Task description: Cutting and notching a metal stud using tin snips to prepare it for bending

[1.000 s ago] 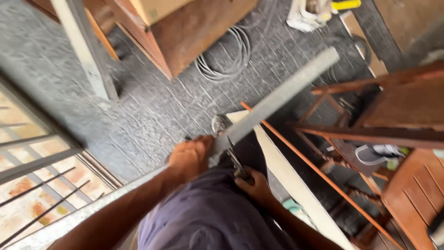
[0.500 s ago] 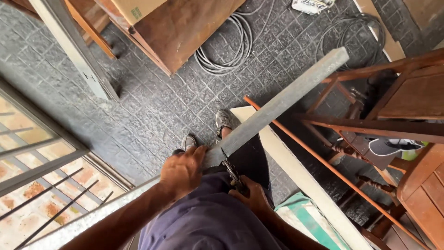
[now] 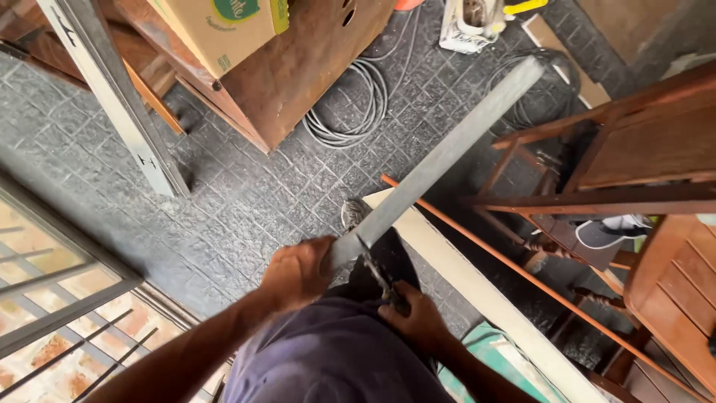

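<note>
Left hand (image 3: 298, 272) is closing around the near end of a long grey metal bar (image 3: 440, 160), fingers wrapped over it. The bar is running diagonally up and to the right, above the dark patterned floor (image 3: 224, 201), its far end reaching toward a wooden chair (image 3: 634, 149). Right hand (image 3: 418, 321) is gripping the handles of a dark pair of snips (image 3: 377, 276), whose blades are meeting the bar's edge just beside the left hand. A pale flat board (image 3: 477, 276) and a thin rust-coloured rod (image 3: 522, 269) are lying under the bar, slanting down to the right. A coil of grey cable (image 3: 358, 104) is lying on the floor beside a brown wooden cabinet (image 3: 298, 60); a cardboard box (image 3: 224, 30) is sitting on it.
</note>
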